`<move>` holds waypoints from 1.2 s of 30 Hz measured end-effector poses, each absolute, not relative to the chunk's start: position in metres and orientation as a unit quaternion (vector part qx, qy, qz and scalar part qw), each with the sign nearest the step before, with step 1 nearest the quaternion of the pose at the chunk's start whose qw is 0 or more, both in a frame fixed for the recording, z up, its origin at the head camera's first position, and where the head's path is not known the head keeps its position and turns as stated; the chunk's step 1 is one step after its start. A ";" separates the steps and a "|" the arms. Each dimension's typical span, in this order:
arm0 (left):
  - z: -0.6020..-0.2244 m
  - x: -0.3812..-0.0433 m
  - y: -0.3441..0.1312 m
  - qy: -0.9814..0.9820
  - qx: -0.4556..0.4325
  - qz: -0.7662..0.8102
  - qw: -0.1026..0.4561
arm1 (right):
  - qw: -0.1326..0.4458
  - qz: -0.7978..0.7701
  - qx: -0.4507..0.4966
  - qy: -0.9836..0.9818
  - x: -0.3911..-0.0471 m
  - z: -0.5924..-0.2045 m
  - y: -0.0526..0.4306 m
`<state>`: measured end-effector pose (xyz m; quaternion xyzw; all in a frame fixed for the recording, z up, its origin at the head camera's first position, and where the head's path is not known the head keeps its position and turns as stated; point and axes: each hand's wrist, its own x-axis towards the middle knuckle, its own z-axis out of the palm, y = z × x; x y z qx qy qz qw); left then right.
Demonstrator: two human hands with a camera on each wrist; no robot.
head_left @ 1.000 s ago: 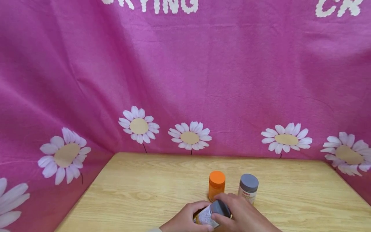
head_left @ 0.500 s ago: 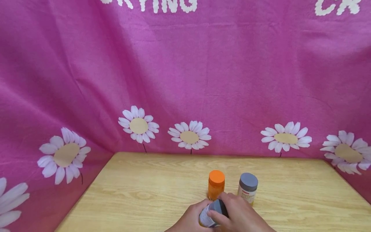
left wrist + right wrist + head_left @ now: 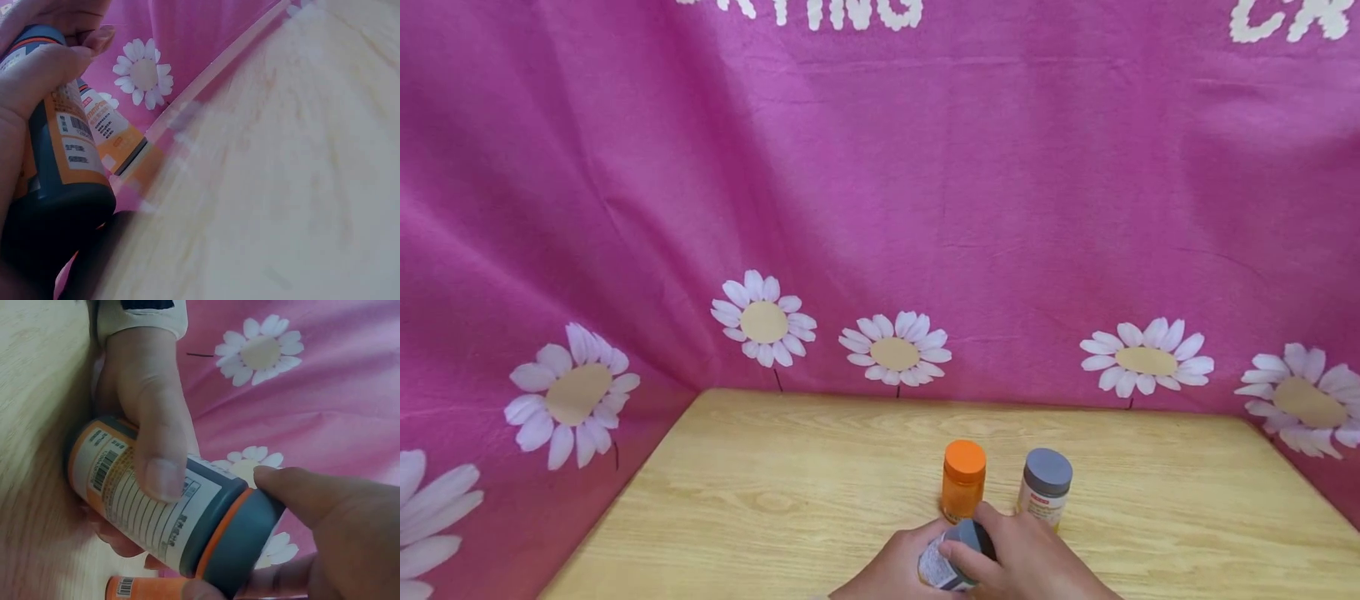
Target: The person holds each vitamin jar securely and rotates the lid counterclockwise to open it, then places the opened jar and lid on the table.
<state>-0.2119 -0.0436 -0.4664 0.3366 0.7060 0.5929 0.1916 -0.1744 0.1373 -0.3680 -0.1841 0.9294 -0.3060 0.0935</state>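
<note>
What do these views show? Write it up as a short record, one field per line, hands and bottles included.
Left hand: wrapped around the body of the tilted bottle
Right hand: grips that bottle's lid
Lid state: on the bottle; how tight cannot be told
Bottles standing: two, upright and apart, beyond the hands; an orange bottle on the left, a grey-capped bottle on the right
Surface: wood-grain table
Backdrop: pink cloth printed with white flowers

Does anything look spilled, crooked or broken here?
Nothing stands out. The orange bottle and gray-lidded bottle stand upright on the table, with no visible spill or damage. The held bottle tilts, which seems natural with the left hand and right hand gripping it.
</note>
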 end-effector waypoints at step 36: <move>-0.471 -0.216 -0.049 0.670 0.371 0.601 0.229 | 0.111 -0.305 -0.320 0.890 -0.175 -0.363 0.151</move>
